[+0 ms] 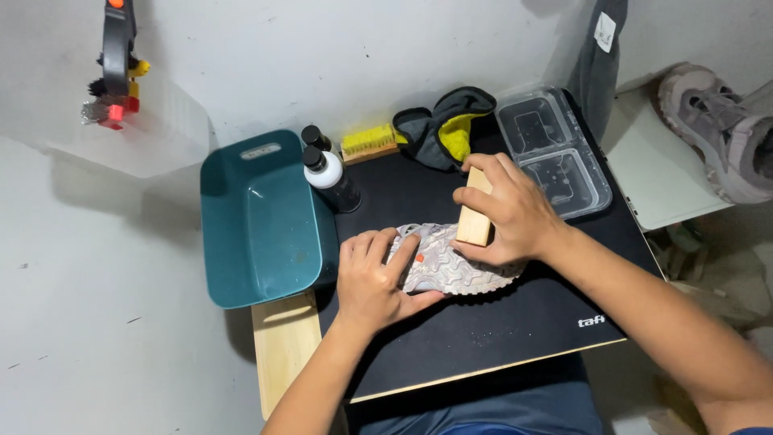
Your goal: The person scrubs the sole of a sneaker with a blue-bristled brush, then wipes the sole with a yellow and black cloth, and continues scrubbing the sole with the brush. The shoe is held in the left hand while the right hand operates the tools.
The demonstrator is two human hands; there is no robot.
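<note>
Sideways, grey patterned shoe [451, 270] under left hand [372, 278]; right hand [503, 213] grip closed on wooden brush [475, 217].

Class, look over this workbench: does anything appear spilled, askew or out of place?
Two things stand out. The teal basin overhangs the left edge of the black mat. Pale specks are scattered on the mat in front of the shoe.

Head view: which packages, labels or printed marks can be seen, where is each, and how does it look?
Two bottles: beside the teal tub, dark with black caps, front one white-shouldered.
Clear tray: right rear of the black mat, two compartments.
White mark: mat's front right corner, small.
White tag: on hanging grey cloth, top right.
Pale plate: tub's far rim, oval.
</note>
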